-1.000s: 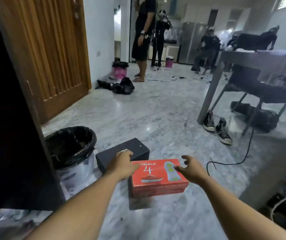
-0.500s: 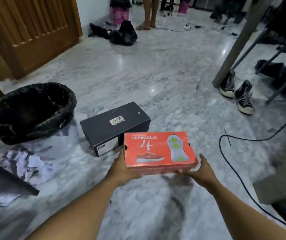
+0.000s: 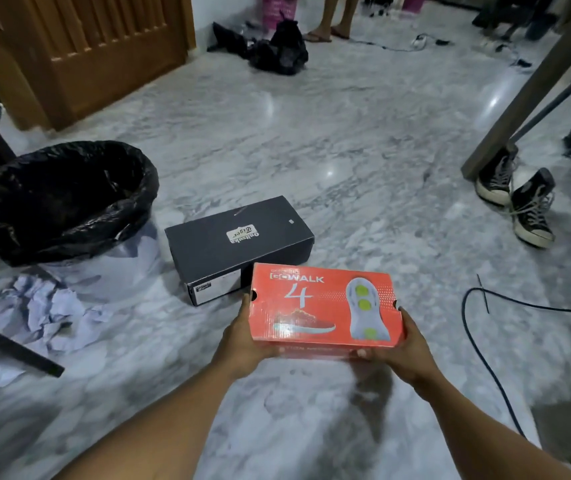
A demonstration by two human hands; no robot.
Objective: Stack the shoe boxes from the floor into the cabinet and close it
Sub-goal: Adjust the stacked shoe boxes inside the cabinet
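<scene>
An orange shoe box (image 3: 322,303) printed with a sneaker and a sole is held above the marble floor. My left hand (image 3: 242,336) grips its left end and my right hand (image 3: 405,344) grips its right end from below. Behind it a black shoe box (image 3: 239,244) with a white label lies on the floor, apart from both hands. A dark cabinet edge (image 3: 10,348) juts in at the left; its inside is out of view.
A bin lined with a black bag (image 3: 65,199) stands at left with crumpled paper (image 3: 41,313) beside it. A black cable (image 3: 478,341) runs at right. Black sneakers (image 3: 516,202) sit by a table leg (image 3: 526,98). A wooden door (image 3: 79,53) and someone's feet (image 3: 329,32) lie beyond.
Both hands closed on the ends of the orange box and lifted it off the floor. The view tipped down toward the floor and the box came nearer.
</scene>
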